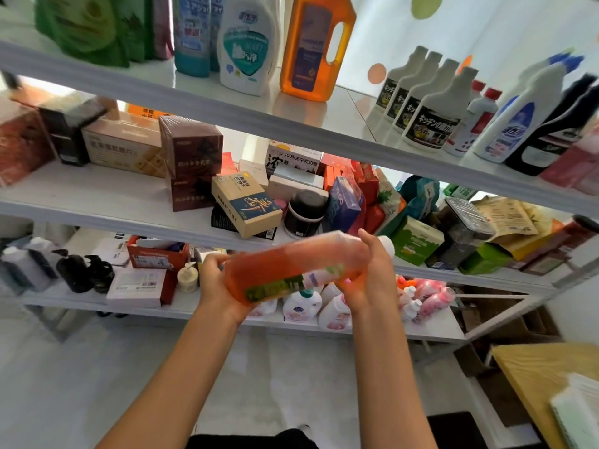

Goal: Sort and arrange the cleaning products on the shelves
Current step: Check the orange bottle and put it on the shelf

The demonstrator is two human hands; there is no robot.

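Both hands' grips clamp the sideways orange bottle (285, 270): left hand (215, 280), right hand (369, 270).

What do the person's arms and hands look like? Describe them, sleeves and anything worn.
Both forearms are bare up to the bottom edge of the picture, with no sleeve in view. The left hand and the right hand wear no gloves, and no watch or bracelet shows on either wrist. The fingers are blurred, so rings cannot be ruled out.

Orange bottle (293, 270) lying sideways, blurred, gripped by left hand (216, 280) at its base and right hand (369, 273) near its white cap, before white shelves (194, 92) crowded with bottles and boxes
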